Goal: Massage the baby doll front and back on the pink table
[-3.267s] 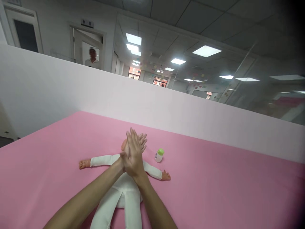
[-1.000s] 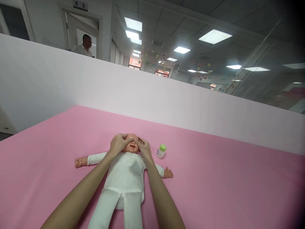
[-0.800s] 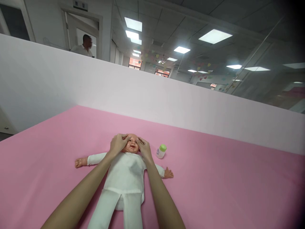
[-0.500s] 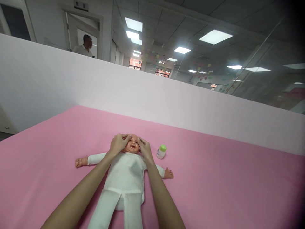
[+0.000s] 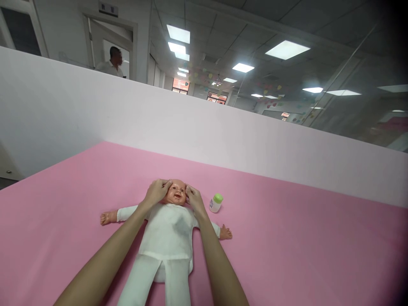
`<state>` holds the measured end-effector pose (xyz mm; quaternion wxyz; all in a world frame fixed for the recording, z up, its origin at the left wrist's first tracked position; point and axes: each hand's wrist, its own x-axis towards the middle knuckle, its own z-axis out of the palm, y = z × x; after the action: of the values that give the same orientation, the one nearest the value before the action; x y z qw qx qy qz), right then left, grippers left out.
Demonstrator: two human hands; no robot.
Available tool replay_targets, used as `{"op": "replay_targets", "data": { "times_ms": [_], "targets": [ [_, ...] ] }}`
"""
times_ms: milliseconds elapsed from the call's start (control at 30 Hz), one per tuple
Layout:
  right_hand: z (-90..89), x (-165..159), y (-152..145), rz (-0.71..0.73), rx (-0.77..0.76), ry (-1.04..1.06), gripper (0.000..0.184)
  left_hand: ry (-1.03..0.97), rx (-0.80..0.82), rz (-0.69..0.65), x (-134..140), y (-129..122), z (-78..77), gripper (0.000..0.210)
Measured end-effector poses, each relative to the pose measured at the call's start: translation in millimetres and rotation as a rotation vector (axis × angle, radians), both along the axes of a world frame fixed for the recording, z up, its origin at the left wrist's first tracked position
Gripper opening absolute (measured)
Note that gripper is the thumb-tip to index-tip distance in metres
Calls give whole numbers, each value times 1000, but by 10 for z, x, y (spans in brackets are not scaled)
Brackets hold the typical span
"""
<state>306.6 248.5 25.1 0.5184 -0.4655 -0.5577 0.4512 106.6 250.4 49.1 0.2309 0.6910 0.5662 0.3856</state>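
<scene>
A baby doll point(image 5: 168, 231) with a white cloth body lies on its back, arms stretched out to both sides and its smiling face upward. My left hand point(image 5: 157, 191) is curled round the left side of the doll's head, its thumb at the temple. On the opposite side, my right hand point(image 5: 194, 199) holds the head with the thumb by the other temple. Most of the fingers on both hands are hidden behind the head. A small white bottle with a green cap point(image 5: 216, 203) stands just right of my right hand.
The doll lies on a pink padded surface point(image 5: 287, 238). A white low wall point(image 5: 204, 127) runs along its far edge, with clear glass above on the right. Beyond it, a person point(image 5: 111, 61) is by a doorway at the left.
Both thumbs have slid outward from the doll's forehead and brow toward its temples, uncovering more of its face. The doll and the bottle stay in place.
</scene>
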Motion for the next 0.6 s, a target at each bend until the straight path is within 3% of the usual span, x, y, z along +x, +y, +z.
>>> {"op": "replay_targets", "data": {
  "times_ms": [133,200,333,600],
  "targets": [
    [224,61,-124,234,36,-100,56,27,-63,-233,-162,-73,143,47],
    [290,67,-177,306,83,-121,70,71,-98,-299,-220,-119,210,44],
    [316,67,-227,331,79,-118,85,143,-58,-301,-252,-158,252,47],
    [254,261,-152,345,-21,-43,76,-80,-106,-395,-385,-80,225,46]
  ]
}}
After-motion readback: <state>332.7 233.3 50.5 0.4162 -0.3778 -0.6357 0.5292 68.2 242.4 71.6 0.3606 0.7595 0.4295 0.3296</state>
